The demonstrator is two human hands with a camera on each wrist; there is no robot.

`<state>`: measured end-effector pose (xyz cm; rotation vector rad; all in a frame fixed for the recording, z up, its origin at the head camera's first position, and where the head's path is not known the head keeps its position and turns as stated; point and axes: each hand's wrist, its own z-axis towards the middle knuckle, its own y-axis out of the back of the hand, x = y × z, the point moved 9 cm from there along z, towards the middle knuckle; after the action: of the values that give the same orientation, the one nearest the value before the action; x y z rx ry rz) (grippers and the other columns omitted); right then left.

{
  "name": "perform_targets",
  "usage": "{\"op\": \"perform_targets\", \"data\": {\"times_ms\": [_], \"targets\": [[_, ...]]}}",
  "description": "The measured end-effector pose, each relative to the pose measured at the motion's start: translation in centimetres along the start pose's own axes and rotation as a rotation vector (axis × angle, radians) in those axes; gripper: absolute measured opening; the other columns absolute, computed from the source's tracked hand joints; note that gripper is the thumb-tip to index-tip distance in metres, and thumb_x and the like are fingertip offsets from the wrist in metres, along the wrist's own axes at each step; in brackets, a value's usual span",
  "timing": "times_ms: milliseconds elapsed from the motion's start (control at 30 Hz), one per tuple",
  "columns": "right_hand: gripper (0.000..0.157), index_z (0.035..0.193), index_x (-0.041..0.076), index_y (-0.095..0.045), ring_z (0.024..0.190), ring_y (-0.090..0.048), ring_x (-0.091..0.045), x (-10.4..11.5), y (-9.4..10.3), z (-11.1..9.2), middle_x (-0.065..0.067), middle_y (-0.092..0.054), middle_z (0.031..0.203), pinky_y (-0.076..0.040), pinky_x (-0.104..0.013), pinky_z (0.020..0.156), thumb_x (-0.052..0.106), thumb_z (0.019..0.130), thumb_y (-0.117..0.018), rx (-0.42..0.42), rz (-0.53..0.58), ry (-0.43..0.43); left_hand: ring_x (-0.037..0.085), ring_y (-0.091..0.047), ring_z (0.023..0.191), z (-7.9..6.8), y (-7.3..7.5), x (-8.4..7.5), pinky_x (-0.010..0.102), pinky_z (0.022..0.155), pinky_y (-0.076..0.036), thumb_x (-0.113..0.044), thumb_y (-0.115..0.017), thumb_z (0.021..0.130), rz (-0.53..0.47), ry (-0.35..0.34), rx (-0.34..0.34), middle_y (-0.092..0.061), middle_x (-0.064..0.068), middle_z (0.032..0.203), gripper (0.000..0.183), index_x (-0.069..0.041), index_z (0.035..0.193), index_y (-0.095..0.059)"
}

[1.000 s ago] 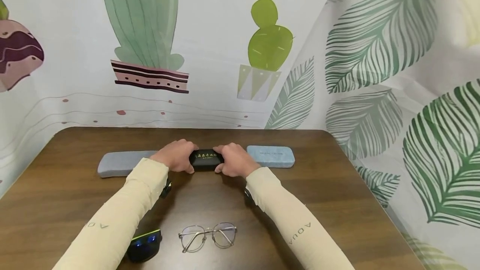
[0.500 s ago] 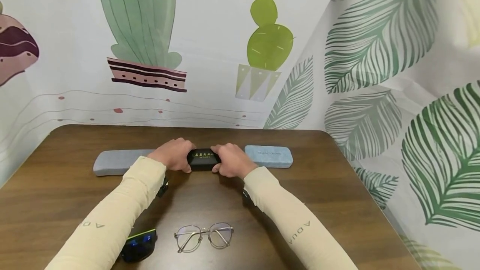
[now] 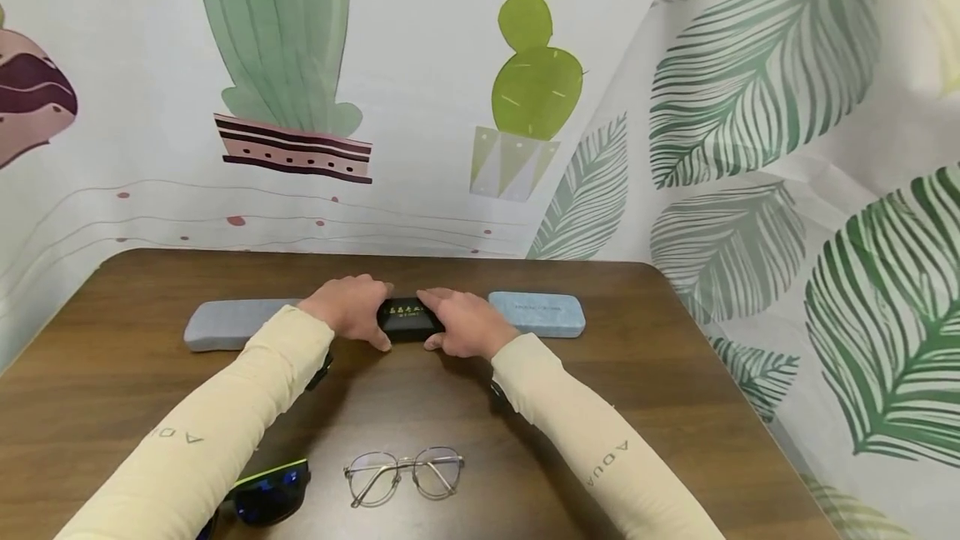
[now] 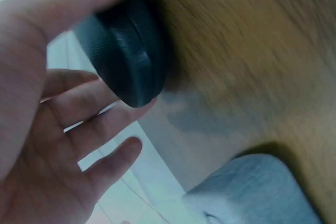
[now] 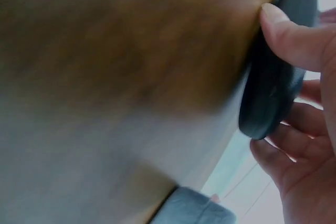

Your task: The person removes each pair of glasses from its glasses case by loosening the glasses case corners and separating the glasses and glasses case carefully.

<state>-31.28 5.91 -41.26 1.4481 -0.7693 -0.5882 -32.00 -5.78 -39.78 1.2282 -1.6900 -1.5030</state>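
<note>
A black glasses case (image 3: 410, 321) with gold lettering lies near the back of the table, between my two hands. My left hand (image 3: 351, 309) holds its left end, thumb on the near side and fingers toward the far side. In the left wrist view the thumb is blurred and a gap shows between palm and case (image 4: 128, 51). At the right end, my right hand (image 3: 472, 323) grips the case; its thumb presses the near side in the right wrist view, with the fingers behind the case (image 5: 273, 87).
A grey-blue glasses case (image 3: 225, 325) lies left of the left hand, partly covered by it. On the right is a light blue case (image 3: 540, 313). Round wire-framed glasses (image 3: 405, 475) and dark sunglasses (image 3: 272, 494) lie nearer on the brown table (image 3: 615, 390). A patterned wall cloth stands behind.
The left thumb has straightened a little and shifted slightly away from the case's near edge. The right index finger reaches slightly further left over the case. The camera view has shifted slightly.
</note>
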Motion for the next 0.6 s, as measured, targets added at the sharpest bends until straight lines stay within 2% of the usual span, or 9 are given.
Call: {"op": "perform_targets", "data": {"times_ms": [67, 133, 267, 400, 600], "targets": [[0.084, 0.159, 0.010, -0.041, 0.145, -0.053, -0.026, -0.1, 0.0, -0.3, -0.010, -0.048, 0.161, -0.048, -0.039, 0.115, 0.043, 0.091, -0.079, -0.014, -0.021, 0.015, 0.027, -0.069, 0.104, 0.2, 0.3, -0.4, 0.046, 0.087, -0.056, -0.052, -0.088, 0.077, 0.027, 0.005, -0.018, -0.072, 0.015, 0.121, 0.094, 0.001, 0.146, -0.054], [0.087, 0.160, 0.010, -0.040, 0.151, -0.046, -0.028, -0.3, 0.2, -0.6, -0.012, -0.045, 0.163, -0.045, -0.041, 0.118, 0.044, 0.091, -0.079, -0.037, -0.025, 0.031, 0.033, -0.067, 0.120, 0.6, 0.6, -1.3, 0.049, 0.098, -0.055, -0.058, -0.085, 0.078, 0.054, -0.020, -0.045, -0.067, 0.020, 0.135, 0.106, 0.003, 0.154, -0.044], [0.088, 0.159, 0.005, -0.040, 0.156, -0.036, -0.032, -1.0, 1.3, -1.6, -0.015, -0.042, 0.165, -0.039, -0.042, 0.122, 0.044, 0.090, -0.080, -0.061, -0.015, 0.062, 0.039, -0.049, 0.145, 1.6, 0.8, -3.7, 0.051, 0.119, -0.041, -0.063, -0.082, 0.080, 0.071, -0.096, -0.088, -0.051, 0.023, 0.156, 0.111, 0.005, 0.157, -0.038], [0.089, 0.159, 0.005, -0.041, 0.159, -0.031, -0.033, -2.7, 2.4, -2.9, -0.016, -0.041, 0.165, -0.037, -0.044, 0.123, 0.043, 0.089, -0.080, -0.046, -0.004, 0.044, 0.039, -0.036, 0.155, 2.4, 0.2, -5.8, 0.051, 0.126, -0.030, -0.067, -0.078, 0.082, 0.075, -0.129, -0.094, -0.039, 0.022, 0.165, 0.115, 0.005, 0.159, -0.033], [0.089, 0.158, 0.006, -0.043, 0.160, -0.029, -0.032, -6.2, 3.6, -4.7, -0.016, -0.042, 0.165, -0.038, -0.047, 0.123, 0.044, 0.087, -0.082, -0.024, 0.002, -0.020, 0.036, -0.031, 0.158, 3.9, -0.9, -9.0, 0.055, 0.127, -0.027, -0.071, -0.073, 0.083, 0.092, -0.132, -0.062, -0.031, 0.020, 0.169, 0.117, 0.000, 0.163, -0.026]]}}
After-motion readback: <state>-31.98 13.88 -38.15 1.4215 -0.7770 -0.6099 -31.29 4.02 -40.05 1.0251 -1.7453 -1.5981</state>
